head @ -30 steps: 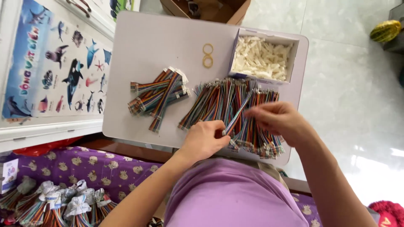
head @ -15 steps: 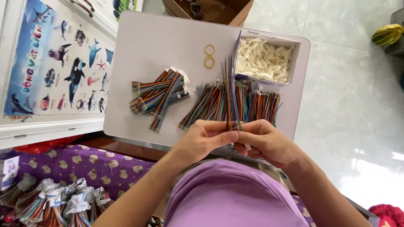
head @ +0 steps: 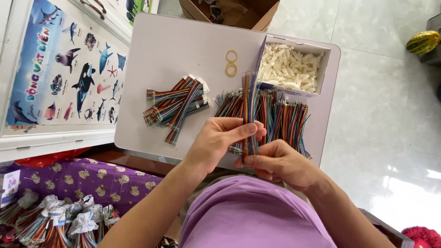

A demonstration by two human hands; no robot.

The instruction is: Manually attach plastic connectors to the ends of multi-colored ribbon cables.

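A short strip of rainbow ribbon cable (head: pixel 249 110) stands nearly upright between the person's two hands, above the near edge of the small pale table (head: pixel 183 50). Its upper end reaches toward the far side of the table and its lower end is pinched at the fingers. The left hand (head: pixel 220 140) grasps the strip about midway, thumb and forefinger pressed on its flat faces, while the right hand (head: pixel 275 163) closes its fingers around the bottom end from below; neither hand is released. The step in hand looks like singling out one strip from the stock and squaring it up, perhaps readying its end for a connector. The next move would call for a steady pinch so the thin wires stay flat and aligned, and for a free hand to reach whatever part goes on next. Just behind the hands, on the right half of the table, lies the loose pile of coloured cable strips (head: pixel 280 119), spread side by side. To the left of it sits a criss-crossed heap of cables with white connectors (head: pixel 177 103). On the far right is a white box of small white plastic housings (head: pixel 291 69), and beside it, to its left, two yellow rubber bands (head: pixel 231 63) lie on the bare tabletop. Left of the table is a sea-animal poster (head: pixel 59 78). At the near left, bundled cable sets (head: pixel 55 220) rest by a purple patterned cloth (head: pixel 82 179).
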